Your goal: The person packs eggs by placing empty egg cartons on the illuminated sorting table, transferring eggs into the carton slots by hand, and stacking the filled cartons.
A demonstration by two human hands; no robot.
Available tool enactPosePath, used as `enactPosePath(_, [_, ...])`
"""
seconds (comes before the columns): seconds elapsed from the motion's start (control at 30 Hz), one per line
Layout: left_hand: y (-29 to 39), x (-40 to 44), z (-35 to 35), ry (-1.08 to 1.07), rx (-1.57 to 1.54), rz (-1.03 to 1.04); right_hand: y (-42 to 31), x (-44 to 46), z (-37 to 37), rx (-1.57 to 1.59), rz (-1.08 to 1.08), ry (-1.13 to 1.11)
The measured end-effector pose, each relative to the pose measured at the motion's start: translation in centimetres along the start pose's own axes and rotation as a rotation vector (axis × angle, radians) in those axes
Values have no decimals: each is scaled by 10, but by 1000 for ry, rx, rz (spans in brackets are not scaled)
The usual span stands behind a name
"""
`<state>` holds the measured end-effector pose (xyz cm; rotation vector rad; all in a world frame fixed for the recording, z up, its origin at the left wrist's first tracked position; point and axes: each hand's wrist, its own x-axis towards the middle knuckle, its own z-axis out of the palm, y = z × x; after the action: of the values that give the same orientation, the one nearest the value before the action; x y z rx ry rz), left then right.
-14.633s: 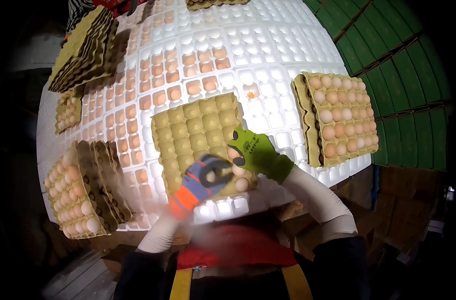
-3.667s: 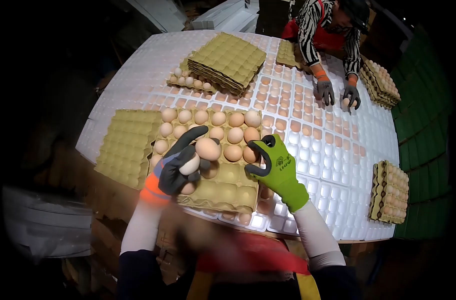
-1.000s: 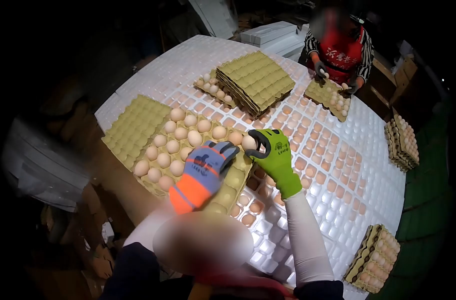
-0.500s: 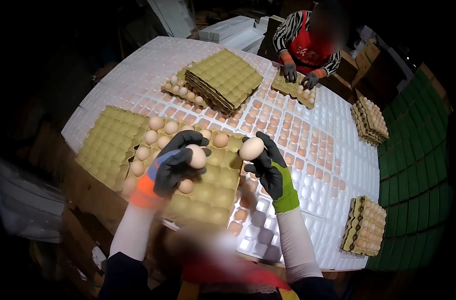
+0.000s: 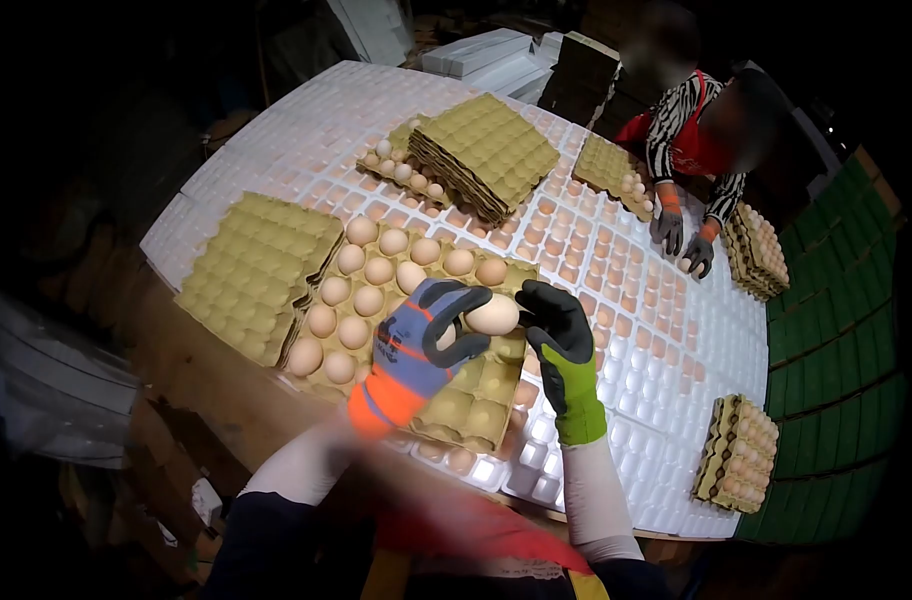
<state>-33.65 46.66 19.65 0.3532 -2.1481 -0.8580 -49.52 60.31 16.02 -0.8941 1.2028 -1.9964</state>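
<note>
My left hand [image 5: 421,340], in a grey, blue and orange glove, is curled round an egg that shows only partly between its fingers. A second, pale egg [image 5: 493,314] sits between the two hands, against the left fingertips. At its right end are the curled fingers of my right hand [image 5: 559,330], in a black and green glove. Below both hands lies a pulp egg tray [image 5: 476,405]. Eggs [image 5: 353,332] fill its left columns and back row, while visible cups at the front right hold none. My left hand hides part of the tray.
Left of it lies a bare pulp tray stack [image 5: 256,270]; another stack [image 5: 486,155] stands farther back. White plastic trays [image 5: 616,390] with eggs cover the table. Filled tray stacks [image 5: 741,455] stand at right. Across the table, a co-worker's gloved hands [image 5: 681,240] touch eggs.
My hands have come together, bringing the right hand's egg to my left fingers. The view has shifted. The co-worker's hands moved from the pulp tray to the white trays.
</note>
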Motion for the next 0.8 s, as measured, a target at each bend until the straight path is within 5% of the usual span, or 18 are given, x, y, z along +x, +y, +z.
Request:
enactPosePath(0.23, [7, -17, -36, -17, -5, -26, -12, -12, -3, -216, -49, 165])
enactPosePath(0.37, [30, -27, -42, -280, -55, -31, -6, -16, -8, -189, -33, 230])
enactPosePath(0.5, [54, -36, -28, -763, 134, -107, -5, -5, 2, -332, -72, 179])
enactPosePath(0.6, [40, -63, 8, -670, 407, 75, 1, 20, -1, -614, -2, 134])
enactPosePath(0.7, [27, -56, 5, -578, 197, 90, 10, 61, 1, -1300, -455, 20])
enactPosePath(0.8, [15, -18, -29, -364, 94, -67, 21, 83, 6, -1623, -255, -88])
